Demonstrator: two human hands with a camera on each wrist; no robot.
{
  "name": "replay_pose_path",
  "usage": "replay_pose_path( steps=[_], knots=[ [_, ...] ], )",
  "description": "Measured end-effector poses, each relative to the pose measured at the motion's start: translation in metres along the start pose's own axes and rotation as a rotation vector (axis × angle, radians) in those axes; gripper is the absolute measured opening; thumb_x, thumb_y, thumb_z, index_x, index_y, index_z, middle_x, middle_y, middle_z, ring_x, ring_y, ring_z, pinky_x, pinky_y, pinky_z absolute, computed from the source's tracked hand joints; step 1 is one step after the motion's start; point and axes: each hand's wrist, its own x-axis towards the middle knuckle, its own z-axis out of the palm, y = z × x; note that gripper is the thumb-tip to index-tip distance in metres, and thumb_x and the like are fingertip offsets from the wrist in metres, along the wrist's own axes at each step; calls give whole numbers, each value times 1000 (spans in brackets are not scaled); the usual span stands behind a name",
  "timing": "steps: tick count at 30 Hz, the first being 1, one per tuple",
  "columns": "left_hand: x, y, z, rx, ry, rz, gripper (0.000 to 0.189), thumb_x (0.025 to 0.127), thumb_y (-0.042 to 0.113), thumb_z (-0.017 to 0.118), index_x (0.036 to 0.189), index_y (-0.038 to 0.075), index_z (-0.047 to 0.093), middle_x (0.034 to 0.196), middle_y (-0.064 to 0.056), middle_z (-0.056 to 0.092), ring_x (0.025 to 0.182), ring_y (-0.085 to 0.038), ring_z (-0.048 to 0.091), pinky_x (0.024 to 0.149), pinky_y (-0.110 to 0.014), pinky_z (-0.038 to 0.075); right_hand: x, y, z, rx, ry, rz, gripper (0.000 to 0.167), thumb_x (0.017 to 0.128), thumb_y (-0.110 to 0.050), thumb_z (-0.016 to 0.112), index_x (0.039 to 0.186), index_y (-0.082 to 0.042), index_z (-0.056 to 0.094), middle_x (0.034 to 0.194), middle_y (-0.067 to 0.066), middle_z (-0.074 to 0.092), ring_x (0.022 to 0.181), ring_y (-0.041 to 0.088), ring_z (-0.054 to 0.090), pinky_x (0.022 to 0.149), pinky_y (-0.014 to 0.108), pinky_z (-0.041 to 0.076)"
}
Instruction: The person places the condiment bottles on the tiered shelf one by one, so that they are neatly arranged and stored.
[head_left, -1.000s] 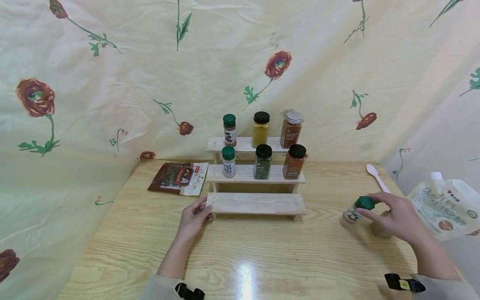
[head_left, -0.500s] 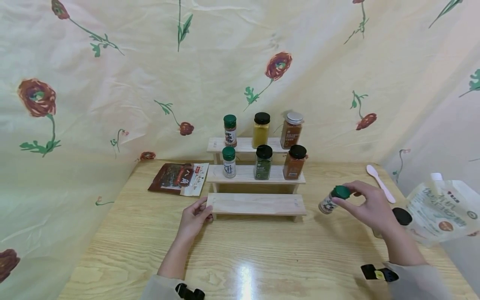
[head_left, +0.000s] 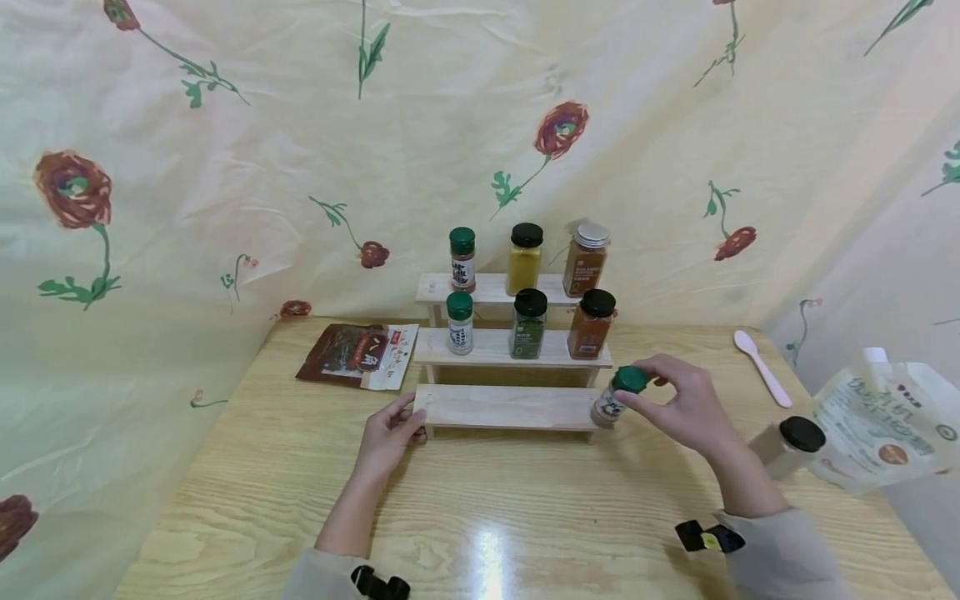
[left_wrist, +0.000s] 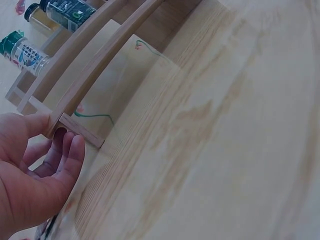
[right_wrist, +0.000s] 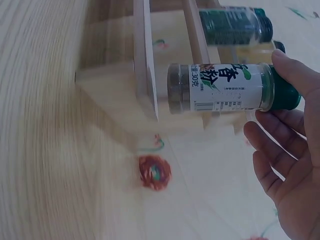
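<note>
My right hand (head_left: 678,406) pinches a spice bottle (right_wrist: 220,87) by its green cap, tilted, at the right end of the lowest step of a wooden tiered rack (head_left: 513,407). In the right wrist view the bottle has a white label and holds brownish powder. My left hand (head_left: 386,442) grips the left end of that same step, thumb on top and fingers curled below, as the left wrist view also shows. On the middle step stand a green-capped bottle (head_left: 460,323), a jar of green herbs (head_left: 528,325) and a jar of orange-red spice (head_left: 591,325).
The top step holds a green-capped bottle (head_left: 462,260), a yellow jar (head_left: 524,260) and a silver-lidded jar (head_left: 586,260). A brown packet (head_left: 356,357) lies left of the rack. At right are a black-lidded jar (head_left: 787,447), a pink spoon (head_left: 762,368) and a white pouch (head_left: 888,425).
My right hand has carried the green-capped spice bottle leftward from the table's right side to the rack's lowest step, uncovering the black-lidded jar. My left hand has kept its hold on the rack.
</note>
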Motion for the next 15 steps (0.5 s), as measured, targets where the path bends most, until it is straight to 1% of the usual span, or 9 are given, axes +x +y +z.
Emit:
replay_pose_path(
  steps=[8, 12, 13, 15],
  knots=[
    [1, -2, 0, -14, 2, 8, 47, 97, 1, 67, 141, -5, 54, 98, -10, 59, 79, -15, 67, 72, -25, 62, 10, -14, 25, 55, -20, -21, 33, 71, -6, 92, 98, -12, 75, 89, -6, 71, 77, 6, 61, 70, 20, 52],
    [2, -3, 1, -15, 8, 14, 46, 97, 1, 67, 141, -5, 55, 98, -10, 60, 78, -14, 67, 71, -24, 62, 16, -22, 35, 72, -44, -11, 33, 72, -9, 92, 101, -11, 76, 90, -8, 70, 76, 6, 61, 70, 21, 53],
    [2, -3, 1, -13, 8, 15, 46, 97, 1, 67, 141, -5, 55, 98, -10, 60, 78, -14, 67, 71, -24, 62, 18, -25, 38, 78, -50, -5, 33, 73, -10, 92, 102, -11, 76, 90, -8, 70, 76, 7, 61, 69, 22, 53],
    [2, -3, 0, -12, 8, 17, 46, 97, 1, 67, 141, -5, 55, 98, -10, 60, 78, -14, 67, 71, -24, 62, 21, -29, 42, 94, -62, 2, 33, 74, -11, 91, 103, -9, 76, 90, -8, 70, 77, 7, 61, 68, 27, 56]
  ],
)
